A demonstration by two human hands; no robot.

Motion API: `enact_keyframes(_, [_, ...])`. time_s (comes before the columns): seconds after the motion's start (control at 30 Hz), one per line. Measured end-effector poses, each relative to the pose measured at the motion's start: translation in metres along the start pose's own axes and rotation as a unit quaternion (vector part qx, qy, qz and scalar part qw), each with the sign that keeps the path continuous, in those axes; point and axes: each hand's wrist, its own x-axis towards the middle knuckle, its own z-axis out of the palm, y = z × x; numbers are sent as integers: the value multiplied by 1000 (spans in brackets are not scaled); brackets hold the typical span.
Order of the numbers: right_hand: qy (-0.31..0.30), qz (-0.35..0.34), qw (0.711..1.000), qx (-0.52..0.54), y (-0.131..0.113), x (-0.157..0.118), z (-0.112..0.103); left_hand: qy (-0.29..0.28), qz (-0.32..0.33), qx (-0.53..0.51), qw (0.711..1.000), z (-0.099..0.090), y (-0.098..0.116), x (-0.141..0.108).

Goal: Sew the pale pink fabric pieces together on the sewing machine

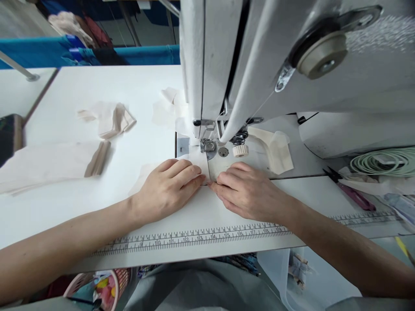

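Note:
A white fabric piece (197, 160) lies under the presser foot (208, 146) of a sewing machine (212, 65). My left hand (168, 188) rests on this fabric, thumb and fingers pressed together at its near edge. Close by on the right, my right hand (249, 192) has its fingers curled, with the fingertips pinching the fabric's near right corner. The two hands' fingertips almost meet just in front of the needle plate (223, 152). Thread runs down from the take-up lever (284, 77) toward the needle area.
Stacked cream fabric pieces (52, 164) and a folded bundle (113, 121) lie left. More cream fabric (275, 149) sits right of the foot. Purple-handled snips (356, 196) and green cord (385, 160) are far right. A ruler tape (194, 237) lines the front edge; a basket (121, 280) stands below.

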Motion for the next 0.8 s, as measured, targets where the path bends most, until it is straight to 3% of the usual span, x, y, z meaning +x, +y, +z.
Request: enact_keyframes(0.8, [-18, 2, 1000, 10, 1, -1, 0, -9, 19, -11, 1000, 1, 1, -4])
